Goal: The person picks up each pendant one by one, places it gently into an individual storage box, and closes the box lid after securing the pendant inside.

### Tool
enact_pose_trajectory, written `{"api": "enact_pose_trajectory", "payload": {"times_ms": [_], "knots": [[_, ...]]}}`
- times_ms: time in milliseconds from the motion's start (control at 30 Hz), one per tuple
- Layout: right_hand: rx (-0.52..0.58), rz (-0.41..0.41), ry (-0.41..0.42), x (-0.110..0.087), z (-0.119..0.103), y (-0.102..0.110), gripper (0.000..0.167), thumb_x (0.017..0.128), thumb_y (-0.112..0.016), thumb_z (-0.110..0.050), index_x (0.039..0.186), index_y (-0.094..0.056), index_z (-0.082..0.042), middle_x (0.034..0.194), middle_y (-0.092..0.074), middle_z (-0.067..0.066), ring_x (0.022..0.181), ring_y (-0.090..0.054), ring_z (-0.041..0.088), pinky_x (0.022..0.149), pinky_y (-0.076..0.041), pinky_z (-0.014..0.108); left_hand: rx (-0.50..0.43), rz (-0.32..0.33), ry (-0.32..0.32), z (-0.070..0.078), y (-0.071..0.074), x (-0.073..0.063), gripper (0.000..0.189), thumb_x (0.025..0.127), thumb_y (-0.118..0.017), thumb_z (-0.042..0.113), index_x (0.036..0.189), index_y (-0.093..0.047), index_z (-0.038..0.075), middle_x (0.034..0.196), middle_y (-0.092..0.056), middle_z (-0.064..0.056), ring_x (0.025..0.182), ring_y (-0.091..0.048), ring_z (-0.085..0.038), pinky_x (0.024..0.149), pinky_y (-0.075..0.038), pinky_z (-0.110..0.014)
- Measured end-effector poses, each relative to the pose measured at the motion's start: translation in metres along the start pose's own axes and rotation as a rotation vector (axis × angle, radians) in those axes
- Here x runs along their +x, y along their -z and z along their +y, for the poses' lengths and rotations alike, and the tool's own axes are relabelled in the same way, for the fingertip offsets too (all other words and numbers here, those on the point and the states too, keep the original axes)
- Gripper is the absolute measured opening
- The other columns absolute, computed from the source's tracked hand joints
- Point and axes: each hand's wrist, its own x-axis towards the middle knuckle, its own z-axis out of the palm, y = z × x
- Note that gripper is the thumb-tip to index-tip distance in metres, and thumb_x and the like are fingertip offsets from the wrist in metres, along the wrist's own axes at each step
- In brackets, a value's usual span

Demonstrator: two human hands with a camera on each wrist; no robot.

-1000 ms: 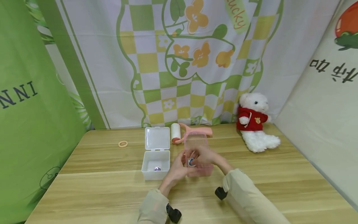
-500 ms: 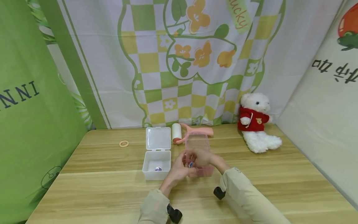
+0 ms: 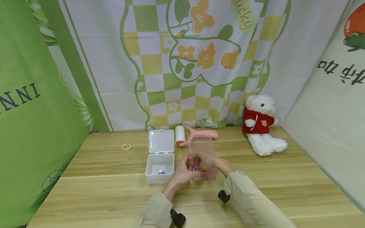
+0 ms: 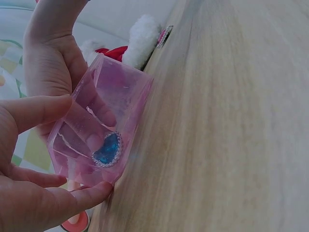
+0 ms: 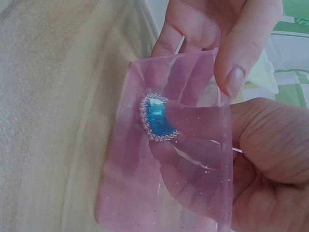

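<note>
A blue gem with a clear beaded rim (image 5: pixel 160 118) is inside the translucent pink box (image 3: pixel 209 175), whose lid stands open at the back. My right hand (image 3: pixel 206 160) reaches into the box and pinches the gem between thumb and fingers, seen through the wall in the right wrist view. With its thumb at the front and fingers at the back, my left hand (image 3: pixel 182 171) grips the box's left side. Just left of it stands an open white box (image 3: pixel 159 179) with a small purple gem (image 3: pixel 161 172) on its floor.
Behind the boxes lies a pink-handled lint roller (image 3: pixel 180 135). An orange ring (image 3: pixel 126 146) rests at the left. A white plush bear in a red hoodie (image 3: pixel 260 122) sits at the back right. The left wrist view also shows a small pink item with a sparkly edge (image 4: pixel 164 36).
My right hand has lowered slightly into the pink box, and the blue gem has turned from facing up to nearly edge-on. My left hand keeps its grip on the box.
</note>
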Motion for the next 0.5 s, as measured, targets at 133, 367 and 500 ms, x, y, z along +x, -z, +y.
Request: {"api": "enact_pose_trajectory", "payload": {"times_ms": [133,367,500], "knots": [[-0.002,-0.001,0.009,-0.0004,-0.0007,0.0017,0.02,0.071,-0.069,0.012,0.083,-0.067,-0.004,0.08,-0.065,0.004,0.073,-0.059,0.009,0.065,-0.049,0.02,0.0,0.001,-0.006,0.0002,-0.0003,0.0001,0.087,0.073,-0.077,0.002,0.147,-0.03,-0.001,0.136,-0.047,-0.02,0.122,-0.045,-0.034,0.101,-0.038,-0.049],[0.026,-0.01,0.05,-0.0002,0.0008,0.0033,0.019,0.069,-0.062,0.016,0.082,-0.066,0.002,0.079,-0.066,0.008,0.075,-0.061,0.014,0.069,-0.05,0.02,-0.011,0.003,-0.008,-0.0005,-0.0011,0.001,0.085,0.073,-0.077,0.001,0.145,-0.032,-0.002,0.131,-0.05,-0.02,0.117,-0.049,-0.033,0.098,-0.041,-0.047],[-0.005,-0.01,0.063,-0.0008,-0.0006,0.0055,0.02,0.069,-0.064,0.014,0.084,-0.067,0.001,0.081,-0.068,0.007,0.079,-0.063,0.016,0.074,-0.05,0.021,-0.015,0.0,0.003,-0.001,-0.0004,-0.0002,0.088,0.074,-0.077,0.001,0.147,-0.028,-0.002,0.135,-0.045,-0.022,0.122,-0.046,-0.036,0.1,-0.041,-0.049]]}}
